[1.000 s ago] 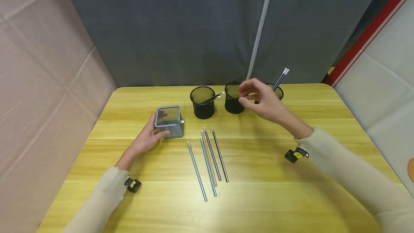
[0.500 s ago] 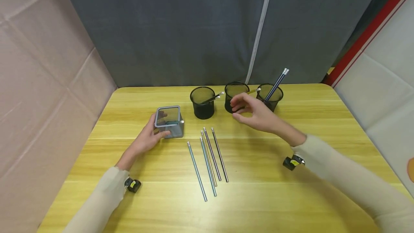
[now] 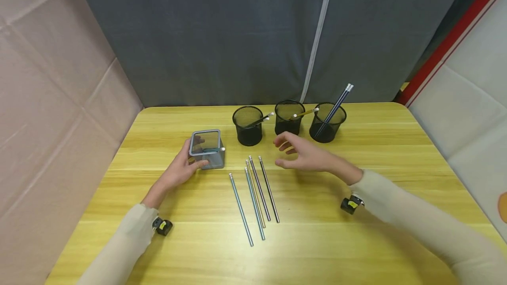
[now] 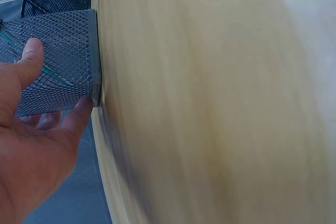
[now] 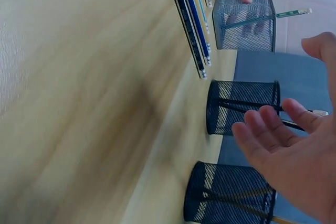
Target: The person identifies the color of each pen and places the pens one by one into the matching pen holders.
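Note:
My left hand grips a grey square mesh pencil holder, thumb on its near wall. One teal pencil leans inside the holder, seen through the mesh in the left wrist view. My right hand hovers empty above the table, thumb apart from its bent fingers. Just left of it lie several eraser-topped pencils: a black pencil, a dark blue one, a gold one and teal pencils. In the right wrist view, the right hand is near the round cups, with nothing in its fingers.
Three round black mesh cups stand along the back: the left cup with black pencils, the middle cup with yellow pencils, the right cup with dark blue pencils. A grey curtain hangs behind the table.
My right hand has drawn back from the middle cup, toward me and slightly left, uncovering the yellow pencils and right cup. The left hand and grey holder have stayed in place.

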### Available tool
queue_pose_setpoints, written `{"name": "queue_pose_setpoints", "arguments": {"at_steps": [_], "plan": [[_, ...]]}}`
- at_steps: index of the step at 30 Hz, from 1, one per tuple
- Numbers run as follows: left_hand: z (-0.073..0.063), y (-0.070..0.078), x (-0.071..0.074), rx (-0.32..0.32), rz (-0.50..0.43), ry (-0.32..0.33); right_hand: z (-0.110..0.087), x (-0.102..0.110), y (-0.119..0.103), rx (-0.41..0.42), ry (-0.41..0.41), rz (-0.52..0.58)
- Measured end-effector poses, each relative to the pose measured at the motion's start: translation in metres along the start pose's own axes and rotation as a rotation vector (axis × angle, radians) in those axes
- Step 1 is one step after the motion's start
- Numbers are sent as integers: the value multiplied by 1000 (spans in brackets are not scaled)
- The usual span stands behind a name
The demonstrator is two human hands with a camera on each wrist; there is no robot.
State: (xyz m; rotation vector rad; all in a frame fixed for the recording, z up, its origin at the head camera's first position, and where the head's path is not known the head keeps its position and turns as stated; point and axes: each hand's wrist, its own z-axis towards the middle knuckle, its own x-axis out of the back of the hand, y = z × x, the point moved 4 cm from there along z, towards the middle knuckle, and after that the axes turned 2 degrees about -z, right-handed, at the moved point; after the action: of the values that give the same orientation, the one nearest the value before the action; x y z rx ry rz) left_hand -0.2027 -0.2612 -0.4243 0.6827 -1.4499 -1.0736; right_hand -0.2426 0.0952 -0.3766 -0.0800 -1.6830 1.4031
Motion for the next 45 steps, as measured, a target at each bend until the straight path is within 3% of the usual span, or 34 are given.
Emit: {"name": "queue_pose_setpoints", "arguments": {"at_steps": [10, 15, 24, 28, 38, 45], "plan": [[0, -1, 0, 11, 0, 4, 11, -22, 6, -71, -54, -20], [1, -1, 0, 7, 0, 2, 17, -29, 9, -173, -17, -47], [2, -1, 0, 7, 0, -1, 26, -48, 15, -375, 28, 53], [2, -1, 0, 9, -2, 1, 30, -54, 16, -433, 29, 19], [1, 0, 0, 26, 6, 2, 45, -59, 10, -405, -18, -238], [0, 0, 0, 22, 3, 0, 46, -62, 6, -378, -33, -272]]}}
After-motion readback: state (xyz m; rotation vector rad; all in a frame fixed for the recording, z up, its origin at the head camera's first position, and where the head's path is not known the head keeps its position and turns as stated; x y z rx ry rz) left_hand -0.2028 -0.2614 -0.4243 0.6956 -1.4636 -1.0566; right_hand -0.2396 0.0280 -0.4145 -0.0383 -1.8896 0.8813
